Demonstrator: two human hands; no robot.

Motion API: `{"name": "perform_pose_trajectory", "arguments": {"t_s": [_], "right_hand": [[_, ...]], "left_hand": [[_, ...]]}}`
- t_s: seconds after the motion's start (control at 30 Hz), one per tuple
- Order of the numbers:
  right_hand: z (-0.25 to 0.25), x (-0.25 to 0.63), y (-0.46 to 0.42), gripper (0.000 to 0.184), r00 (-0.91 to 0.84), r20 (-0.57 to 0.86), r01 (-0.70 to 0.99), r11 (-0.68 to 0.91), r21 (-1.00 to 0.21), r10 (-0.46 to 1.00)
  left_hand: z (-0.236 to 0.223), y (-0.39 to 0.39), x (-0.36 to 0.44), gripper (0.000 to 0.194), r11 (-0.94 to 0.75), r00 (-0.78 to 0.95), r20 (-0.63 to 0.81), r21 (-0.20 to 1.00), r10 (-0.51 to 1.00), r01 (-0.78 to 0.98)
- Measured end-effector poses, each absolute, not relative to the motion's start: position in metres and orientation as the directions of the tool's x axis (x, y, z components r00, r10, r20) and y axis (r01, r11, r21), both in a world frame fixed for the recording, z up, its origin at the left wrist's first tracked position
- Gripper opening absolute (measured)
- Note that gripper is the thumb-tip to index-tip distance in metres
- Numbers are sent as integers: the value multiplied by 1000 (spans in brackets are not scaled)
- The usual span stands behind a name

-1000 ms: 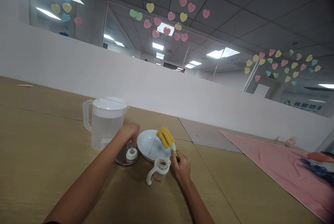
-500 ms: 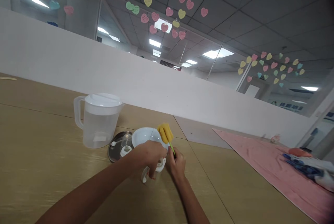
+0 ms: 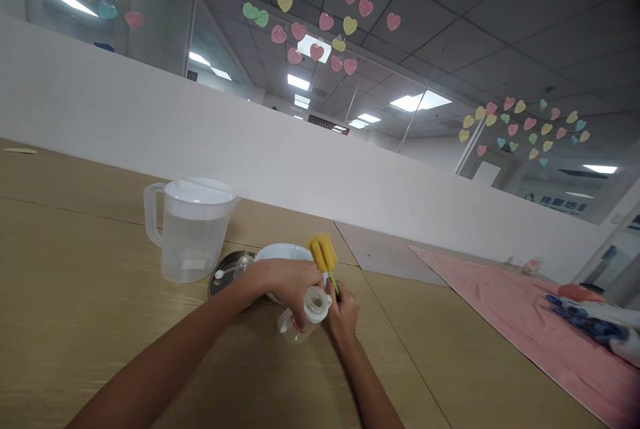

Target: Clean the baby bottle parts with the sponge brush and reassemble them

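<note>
My left hand is wrapped over a clear baby bottle with a white collar and a side handle. The bottle tilts, its open mouth facing up and toward me. Closed round the green handle of a bottle brush is my right hand, close to the bottle's right side. The brush's yellow sponge head points up, outside the bottle. Behind my left hand lies a white bowl, partly hidden. Left of it, a round metal tray holds a clear dome-shaped piece and a small white part.
A lidded clear plastic pitcher stands on the wooden table at left. To the right, a pink cloth bears a bundle of folded clothes. A low white wall runs along the back.
My left hand has tipped the bottle so its open mouth now shows, and has moved over the tray's right part and the bowl. The brush shifted slightly right.
</note>
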State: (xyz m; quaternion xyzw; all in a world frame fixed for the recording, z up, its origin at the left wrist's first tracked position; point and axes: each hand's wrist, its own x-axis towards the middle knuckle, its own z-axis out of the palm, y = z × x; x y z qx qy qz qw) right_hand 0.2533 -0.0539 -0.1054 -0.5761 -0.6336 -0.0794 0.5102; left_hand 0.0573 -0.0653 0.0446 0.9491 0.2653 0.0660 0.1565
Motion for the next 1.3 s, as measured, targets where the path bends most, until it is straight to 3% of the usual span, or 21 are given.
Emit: {"name": "perform_pose_trajectory", "arguments": {"t_s": [0.1,0.23,0.37,0.6,1.03,1.3], "right_hand": [[-103,251,-55,49,201,749,824,304,-478,632],[-99,251,-57,50,287,753,819,256,-514,592],[-97,254,-58,51,347,764,786,276,-554,544],[-96,254,-59,50,265,766,799,312,-514,586],[-93,257,-56,47,89,850,895,333,-297,518],[-92,268,-54,39,-75,932,991,130,31,354]], "left_hand": [[61,-62,41,51,-827,861,94,347,500,442],[63,-45,28,48,-776,777,197,382,598,501],[49,-23,28,57,-697,616,327,311,717,646],[36,-12,36,54,-712,585,424,258,691,653],[37,-14,40,52,-642,526,545,28,652,767],[36,-23,50,51,-681,630,554,-146,545,718]]}}
